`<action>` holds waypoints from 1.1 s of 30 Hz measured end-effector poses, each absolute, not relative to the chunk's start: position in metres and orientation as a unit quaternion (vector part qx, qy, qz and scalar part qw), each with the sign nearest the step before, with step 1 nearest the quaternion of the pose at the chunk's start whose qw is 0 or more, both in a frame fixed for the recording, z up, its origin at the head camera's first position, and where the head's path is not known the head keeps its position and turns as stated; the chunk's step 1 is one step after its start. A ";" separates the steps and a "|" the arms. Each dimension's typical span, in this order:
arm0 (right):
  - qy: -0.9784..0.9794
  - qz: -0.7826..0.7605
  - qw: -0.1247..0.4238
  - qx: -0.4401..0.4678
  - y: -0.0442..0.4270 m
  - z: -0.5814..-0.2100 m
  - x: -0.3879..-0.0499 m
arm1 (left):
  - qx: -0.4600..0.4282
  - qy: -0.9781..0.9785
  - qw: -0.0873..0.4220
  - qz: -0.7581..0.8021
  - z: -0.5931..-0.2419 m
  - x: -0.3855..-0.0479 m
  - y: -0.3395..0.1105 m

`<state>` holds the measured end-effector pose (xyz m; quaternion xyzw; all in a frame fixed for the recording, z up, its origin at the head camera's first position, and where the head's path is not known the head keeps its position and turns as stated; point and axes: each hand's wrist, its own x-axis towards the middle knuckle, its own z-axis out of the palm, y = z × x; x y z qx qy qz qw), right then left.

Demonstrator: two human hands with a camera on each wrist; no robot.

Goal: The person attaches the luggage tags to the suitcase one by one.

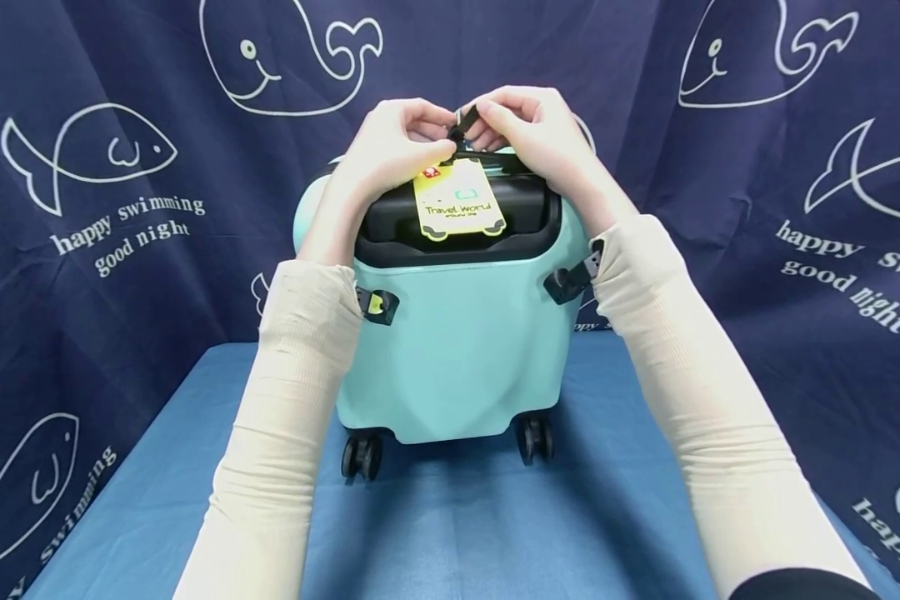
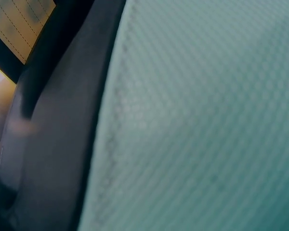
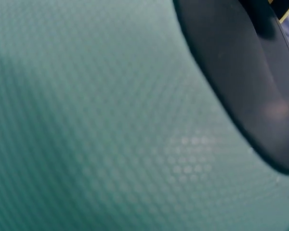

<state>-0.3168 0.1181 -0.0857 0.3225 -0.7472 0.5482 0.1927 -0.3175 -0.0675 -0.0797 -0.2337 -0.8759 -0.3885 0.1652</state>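
- Hanging at upper front of case (image 1: 457, 350) is tag (image 1: 459, 204), "Travel world" face outward; it lies just below the two hands, approx. in the middle btw. them.
- Strap (image 1: 468, 122) is above tag, black and thin; its long axis slants, from lower L near tag to upper R, w/ one hand at each side.
- L hand (image 1: 390, 146) seems pinching strap's lower part, thumb in front; it is nearer to tag. If thumb also touches tag, I can't tell.
- R hand (image 1: 540, 129) pinches strap's upper end btw. thumb and finger.
- Both hands are v. near each other, over handle (image 1: 506, 162), which runs crosswise, L to R.
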 end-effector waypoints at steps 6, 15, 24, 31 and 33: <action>-0.731 0.568 0.206 0.318 0.119 -0.086 -0.318 | -0.222 -0.878 0.169 -0.390 -0.080 -0.317 -0.067; -0.752 0.546 0.230 0.289 0.119 -0.086 -0.317 | -0.228 -0.877 0.171 -0.387 -0.082 -0.315 -0.067; -0.761 0.532 0.245 0.279 0.119 -0.086 -0.320 | -0.231 -0.874 0.177 -0.389 -0.081 -0.316 -0.067; -0.796 0.432 0.323 0.275 0.117 -0.087 -0.320 | -0.226 -0.876 0.175 -0.389 -0.081 -0.315 -0.067; -0.799 0.402 0.350 0.278 0.116 -0.088 -0.319 | -0.224 -0.877 0.173 -0.388 -0.081 -0.315 -0.067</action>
